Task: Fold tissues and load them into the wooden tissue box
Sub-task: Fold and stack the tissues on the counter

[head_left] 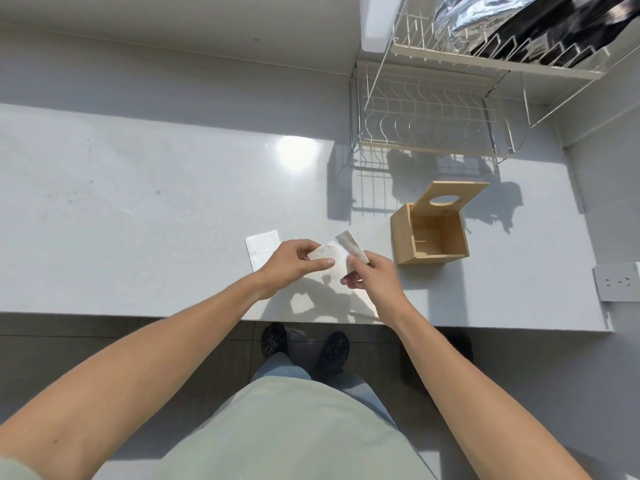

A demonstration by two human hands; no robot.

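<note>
The white counter (138,202) lies wide and bare to the left. A wire dish rack (429,112) stands at the back right. The wooden tissue box (403,233), lid up, sits just right of the hands. Left hand (291,265) and right hand (374,275) both pinch a folded tissue (337,252) above the near edge; a tissue stack (261,247) lies behind.

Head camera looks steeply down over the counter (138,202).

The tissue box (429,233) sits on the worktop (138,202), its lid (450,197) tipped up at the back. The dish rack (429,112) stands behind it. A flat tissue (260,249) lies well to its left.
</note>
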